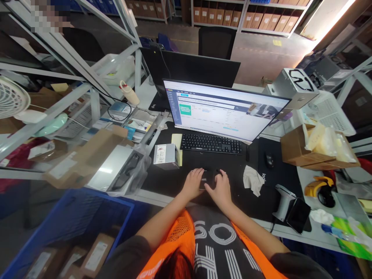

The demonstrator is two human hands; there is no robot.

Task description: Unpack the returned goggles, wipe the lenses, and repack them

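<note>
My left hand (193, 182) and my right hand (221, 189) rest close together on the black desk mat (165, 178), just in front of the keyboard (211, 143). Between them lies a small dark flat box (207, 179). Both hands touch it, fingers curled round its sides. The left hand holds its left edge, the right hand covers its lower right corner. A small grey box with a label (165, 155) stands to the left of my hands. A crumpled white paper (253, 180) lies to the right.
A monitor (223, 110) stands behind the keyboard. A mouse (269, 159) and a handheld scanner (283, 201) lie right. A cardboard box with plastic bags (316, 149) sits far right. A blue crate with parcels (72, 236) stands lower left, cardboard boxes (87, 155) above it.
</note>
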